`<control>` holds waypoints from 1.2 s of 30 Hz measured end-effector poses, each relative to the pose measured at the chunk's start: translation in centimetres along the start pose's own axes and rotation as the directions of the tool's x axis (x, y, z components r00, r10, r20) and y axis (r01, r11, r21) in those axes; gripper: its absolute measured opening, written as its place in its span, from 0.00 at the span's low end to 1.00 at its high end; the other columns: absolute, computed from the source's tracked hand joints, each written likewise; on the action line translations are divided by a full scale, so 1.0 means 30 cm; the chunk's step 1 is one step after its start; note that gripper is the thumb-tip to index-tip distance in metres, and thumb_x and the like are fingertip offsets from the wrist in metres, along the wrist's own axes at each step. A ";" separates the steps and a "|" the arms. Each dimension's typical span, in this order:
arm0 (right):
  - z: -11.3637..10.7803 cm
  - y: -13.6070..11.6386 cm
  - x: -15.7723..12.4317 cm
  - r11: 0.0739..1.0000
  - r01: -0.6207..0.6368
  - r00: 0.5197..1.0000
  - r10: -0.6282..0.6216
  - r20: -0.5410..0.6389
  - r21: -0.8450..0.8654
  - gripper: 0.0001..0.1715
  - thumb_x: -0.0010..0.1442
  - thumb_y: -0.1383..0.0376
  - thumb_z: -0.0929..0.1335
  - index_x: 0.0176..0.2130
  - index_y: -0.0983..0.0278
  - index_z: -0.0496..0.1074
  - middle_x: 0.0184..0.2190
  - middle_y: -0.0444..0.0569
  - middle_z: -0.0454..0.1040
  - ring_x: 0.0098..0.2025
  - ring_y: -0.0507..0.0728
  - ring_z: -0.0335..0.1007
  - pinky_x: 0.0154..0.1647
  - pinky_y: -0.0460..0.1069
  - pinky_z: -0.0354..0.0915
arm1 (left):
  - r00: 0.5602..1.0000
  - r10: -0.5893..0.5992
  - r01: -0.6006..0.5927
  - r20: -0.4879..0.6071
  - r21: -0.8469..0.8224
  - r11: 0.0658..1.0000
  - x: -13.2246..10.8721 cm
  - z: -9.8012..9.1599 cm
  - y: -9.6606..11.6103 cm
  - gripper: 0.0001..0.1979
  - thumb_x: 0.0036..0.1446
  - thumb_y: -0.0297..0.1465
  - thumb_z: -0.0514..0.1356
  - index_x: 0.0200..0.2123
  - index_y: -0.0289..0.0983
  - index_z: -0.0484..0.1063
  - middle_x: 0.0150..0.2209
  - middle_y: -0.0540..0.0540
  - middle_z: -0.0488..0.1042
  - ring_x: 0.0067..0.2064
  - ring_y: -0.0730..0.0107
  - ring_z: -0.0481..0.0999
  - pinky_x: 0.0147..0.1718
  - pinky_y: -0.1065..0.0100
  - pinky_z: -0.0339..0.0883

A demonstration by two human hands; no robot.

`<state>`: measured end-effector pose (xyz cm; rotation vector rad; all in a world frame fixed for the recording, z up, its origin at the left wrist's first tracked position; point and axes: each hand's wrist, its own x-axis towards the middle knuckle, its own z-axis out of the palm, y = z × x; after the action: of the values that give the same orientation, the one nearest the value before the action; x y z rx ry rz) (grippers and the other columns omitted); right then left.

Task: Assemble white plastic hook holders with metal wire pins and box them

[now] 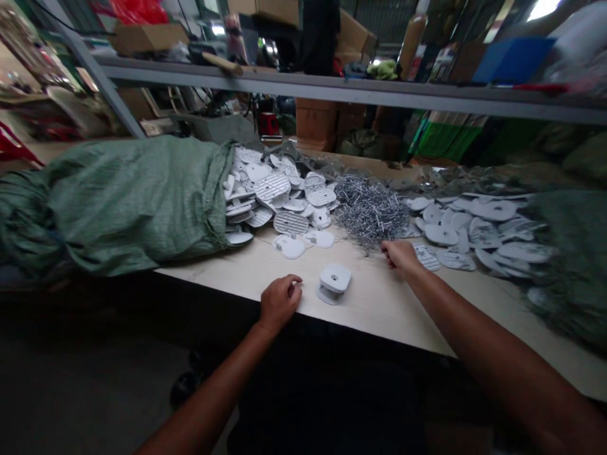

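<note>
A white plastic piece point(335, 278), made of two rounded plates one above the other with a hole in the top, stands near the table's front edge. My left hand point(281, 300) is just left of it, not touching, fingers loosely curled with a gap between thumb and forefinger and nothing visible in them. My right hand point(398, 258) reaches to the near right edge of a heap of thin, wire-like metal pieces point(370, 205). Its fingers are pinched together, and whatever is between them is too small to make out.
Loose white plates point(289, 222) spill from a green woven sack point(142, 202) on the left. More white plates point(488, 230) lie at the right beside another green sack point(573, 253). A metal shelf point(284, 81) with boxes and tools runs above the table's point(379, 313) back.
</note>
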<state>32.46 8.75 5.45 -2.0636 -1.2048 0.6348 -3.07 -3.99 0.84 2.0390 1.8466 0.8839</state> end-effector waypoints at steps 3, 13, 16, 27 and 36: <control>-0.027 0.014 0.011 0.996 0.010 0.998 -0.016 -0.066 -0.083 0.15 0.57 0.62 0.69 0.21 0.60 0.70 0.14 0.46 0.67 0.20 0.56 0.65 0.22 0.50 0.57 | 1.000 -0.001 0.002 0.017 -0.015 1.000 0.003 -0.005 0.002 0.11 0.63 0.27 0.59 0.44 0.41 0.82 0.34 0.48 0.80 0.39 0.61 0.79 0.41 0.64 0.67; -0.089 -0.093 0.005 0.919 0.247 0.956 -0.283 -0.078 -0.308 0.13 0.55 0.62 0.72 0.21 0.60 0.70 0.21 0.47 0.72 0.28 0.57 0.66 0.30 0.51 0.53 | 0.996 -0.013 0.018 0.086 -0.053 0.998 0.006 -0.020 0.034 0.10 0.65 0.29 0.61 0.44 0.42 0.82 0.32 0.50 0.79 0.37 0.65 0.79 0.40 0.66 0.66; -0.092 -0.119 0.002 0.890 0.285 0.934 -0.342 -0.108 -0.355 0.12 0.57 0.65 0.70 0.22 0.60 0.71 0.24 0.48 0.74 0.30 0.57 0.65 0.31 0.51 0.52 | 0.989 -0.003 0.014 0.146 -0.076 0.997 0.012 -0.024 0.054 0.14 0.66 0.32 0.62 0.52 0.43 0.81 0.33 0.51 0.78 0.35 0.66 0.78 0.38 0.67 0.65; -0.143 -0.033 -0.040 0.866 0.404 0.878 -0.458 -0.141 -0.295 0.11 0.63 0.60 0.72 0.31 0.62 0.80 0.31 0.53 0.82 0.33 0.61 0.77 0.38 0.52 0.67 | 0.907 0.186 -0.094 0.378 -0.247 0.964 0.097 0.042 0.170 0.39 0.61 0.44 0.70 0.72 0.40 0.66 0.40 0.46 0.82 0.40 0.58 0.81 0.39 0.65 0.68; -0.133 0.149 -0.069 0.902 0.424 0.889 -0.397 -0.228 0.085 0.13 0.62 0.59 0.72 0.37 0.67 0.83 0.29 0.50 0.82 0.26 0.57 0.80 0.25 0.48 0.71 | 0.906 0.195 -0.064 0.375 -0.333 0.941 0.087 0.135 0.274 0.38 0.62 0.40 0.70 0.72 0.38 0.66 0.38 0.46 0.81 0.37 0.62 0.78 0.39 0.65 0.66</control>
<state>36.77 4.12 4.98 -1.6431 -1.3805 0.2811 5.99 -1.97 2.97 1.9747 1.2737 0.6694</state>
